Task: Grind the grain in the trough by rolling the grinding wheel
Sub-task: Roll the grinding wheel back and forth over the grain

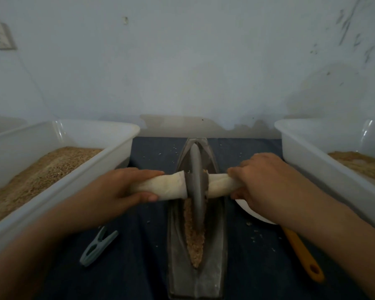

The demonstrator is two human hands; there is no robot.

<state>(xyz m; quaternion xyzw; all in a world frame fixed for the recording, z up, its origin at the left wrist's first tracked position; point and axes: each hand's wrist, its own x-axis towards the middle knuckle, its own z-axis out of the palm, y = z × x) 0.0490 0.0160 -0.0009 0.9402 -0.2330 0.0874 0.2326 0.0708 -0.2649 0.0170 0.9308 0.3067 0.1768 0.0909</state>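
Beside the trough, tubs flank each hand gripping the wheel axle; clothespin nearby.

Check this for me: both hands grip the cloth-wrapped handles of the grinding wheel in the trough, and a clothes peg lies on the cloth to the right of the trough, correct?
Not quite. The head view shows the clothes peg lying left of the trough, not right. The rest holds: the left hand and right hand grip the cloth-wrapped handles of the grinding wheel.

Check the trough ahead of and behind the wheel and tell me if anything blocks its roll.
Nothing visible blocks it. The grinding wheel sits mid-trough, with only grain in the groove toward the person. The far groove looks bare. Both hands grip the cloth-wrapped axle.
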